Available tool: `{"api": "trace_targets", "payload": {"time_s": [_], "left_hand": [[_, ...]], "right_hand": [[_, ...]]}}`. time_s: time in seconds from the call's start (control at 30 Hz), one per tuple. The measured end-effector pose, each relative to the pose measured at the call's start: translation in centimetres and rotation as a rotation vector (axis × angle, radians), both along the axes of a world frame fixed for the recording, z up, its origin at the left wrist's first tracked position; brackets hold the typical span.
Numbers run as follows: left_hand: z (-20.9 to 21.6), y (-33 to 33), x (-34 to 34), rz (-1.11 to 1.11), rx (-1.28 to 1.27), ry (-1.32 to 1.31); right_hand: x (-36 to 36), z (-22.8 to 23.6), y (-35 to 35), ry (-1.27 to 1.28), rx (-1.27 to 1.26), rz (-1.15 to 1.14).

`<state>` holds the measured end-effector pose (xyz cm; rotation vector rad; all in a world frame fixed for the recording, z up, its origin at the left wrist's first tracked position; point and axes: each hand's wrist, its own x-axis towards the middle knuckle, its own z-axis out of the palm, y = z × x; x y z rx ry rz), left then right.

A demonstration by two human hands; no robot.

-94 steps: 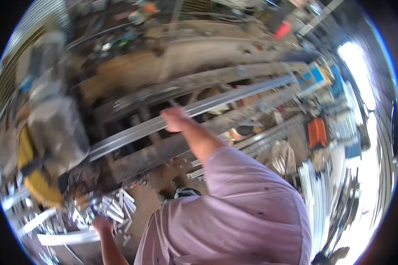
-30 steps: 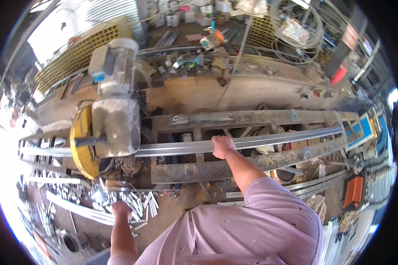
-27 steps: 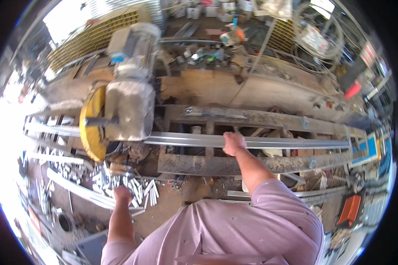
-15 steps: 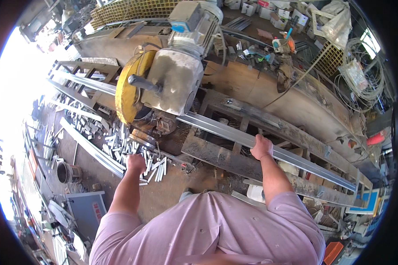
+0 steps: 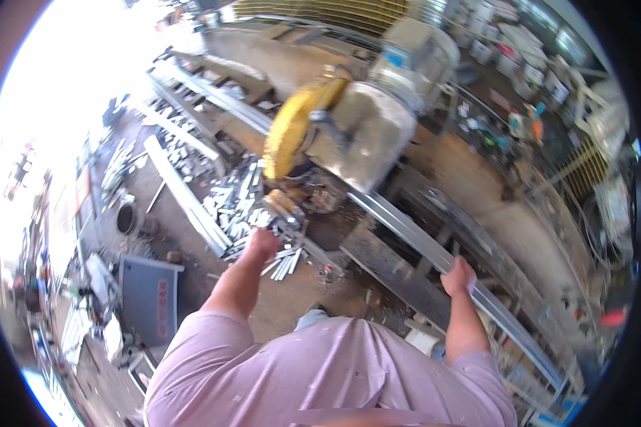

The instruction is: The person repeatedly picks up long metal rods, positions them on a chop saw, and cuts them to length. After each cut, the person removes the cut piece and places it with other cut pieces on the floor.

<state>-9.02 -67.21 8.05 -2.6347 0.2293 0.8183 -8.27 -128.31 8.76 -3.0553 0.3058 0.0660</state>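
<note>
Bar under right hand, long axis 10 to 4 o'clock, passing beneath saw at that hand's 11. Right hand nearer, fingers curled over bar. Left hand by offcuts, bar toward 2; finger state, cannot tell. Since earlier frame: saw sits further toward 3 in view, bar slants steeper.

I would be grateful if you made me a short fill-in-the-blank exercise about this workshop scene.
1. Of the left hand and the right hand, only the ____ one is on the long metal bar.
2. The curved saw guard is coloured ____.
3. In the picture, the bucket lies to the ____ of both hands.

Missing words: right; yellow; left.
</note>
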Motion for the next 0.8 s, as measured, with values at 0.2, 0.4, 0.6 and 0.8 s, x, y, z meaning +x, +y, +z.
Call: {"api": "trace_targets", "payload": {"time_s": [0.2, 0.4, 0.6, 0.8], "left_hand": [[-0.3, -0.1, -0.4, 0.008, -0.063, -0.073], [-0.7, -0.1, -0.6, 0.013, -0.080, -0.126], [-1.7, 0.0, -0.4, -0.012, -0.119, -0.142], [-1.8, -0.3, -0.4, 0.016, -0.153, -0.183]], "right_hand": [[-0.4, -0.1, 0.1, -0.021, -0.040, 0.039], [0.0, -2.2, -1.3, -0.123, -0.050, 0.090], [0.3, -2.7, -1.6, -0.110, -0.072, 0.097], [0.4, -3.8, -2.7, -0.106, -0.129, 0.121]]}}
